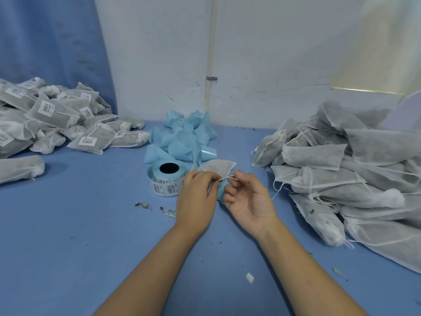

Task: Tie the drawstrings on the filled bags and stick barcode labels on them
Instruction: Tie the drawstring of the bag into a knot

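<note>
"Two heaps of bags, I see. What are they made of?"

"Thin white non-woven cloth, slightly fuzzy, with a grey-green filling showing through. They are flat pouches with white cord at the mouth. The right heap carries no labels, and loose cords trail from it. The left heap has its necks bunched shut and white barcode labels on the sides."

"And the blue stuff in the middle?"

"Glossy pale-blue backing paper, curled into cones and loops against the wall. In front of it the label roll lies flat with its dark core facing up and barcodes showing on its outer turn. The table is matt blue, with dry leaf scraps scattered on it."

"Where is the bag being worked on?"

"That bag lies on the table just beyond the fingertips, right of the roll and in front of the backing paper. Its mouth end points toward the hands and is hidden behind them."

"What are the hands doing?"

"Both hands pinch the drawstring. The left hand is knuckles up, its fingers curled over one end. The right hand is turned palm-inward, with thumb and forefinger nipping the other end and the remaining fingers loosely bent. The two hands are close together, with the cord stretched short between them."

"How does the bag itself look?"

"It is plump in the middle, with a flat seamed border and one corner pointing right. No label is visible on the upper face. I cannot tell whether a knot is formed."
</note>
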The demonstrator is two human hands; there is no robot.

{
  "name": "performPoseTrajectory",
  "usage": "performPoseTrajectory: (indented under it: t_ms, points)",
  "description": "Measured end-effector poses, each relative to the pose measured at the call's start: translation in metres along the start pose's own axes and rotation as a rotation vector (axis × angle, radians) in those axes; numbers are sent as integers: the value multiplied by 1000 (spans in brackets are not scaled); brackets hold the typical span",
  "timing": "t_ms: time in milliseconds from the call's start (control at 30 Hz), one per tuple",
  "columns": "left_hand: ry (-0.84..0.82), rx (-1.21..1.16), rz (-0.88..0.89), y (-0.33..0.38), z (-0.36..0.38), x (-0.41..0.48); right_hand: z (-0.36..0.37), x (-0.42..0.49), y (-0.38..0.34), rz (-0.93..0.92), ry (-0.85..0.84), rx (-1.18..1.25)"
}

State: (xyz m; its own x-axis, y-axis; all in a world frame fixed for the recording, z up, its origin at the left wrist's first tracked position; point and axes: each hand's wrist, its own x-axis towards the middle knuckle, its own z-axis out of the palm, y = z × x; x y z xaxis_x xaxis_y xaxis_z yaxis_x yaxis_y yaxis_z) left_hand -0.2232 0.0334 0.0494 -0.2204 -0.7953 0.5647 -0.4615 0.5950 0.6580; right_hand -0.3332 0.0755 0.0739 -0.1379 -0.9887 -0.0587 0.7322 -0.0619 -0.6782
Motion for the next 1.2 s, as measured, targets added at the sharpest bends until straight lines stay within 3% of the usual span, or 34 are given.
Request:
performPoseTrajectory:
  t_ms: [100,167,400,600,900,1100,1200]
  points:
    - [-48,98,115,0,-1,-1,3,-1,1,-67,-14,48]
    - [-39,116,101,2,-2,-2,4,-1,1,-77,-28,87]
    - [86,-95,56,4,-8,5,7,-5,0,-38,-169,120]
    - [245,-445,-53,23,-17,15,4,0,8,-111,-14,43]
    - [447,-660,-172,26,-24,23,4,5,18,-357,141,-322]
    - [342,-941,-370,22,-27,28,4,6,20,-383,218,-330]
    - [253,-1062,-364,18,-25,22,6,6,20,-374,228,-272]
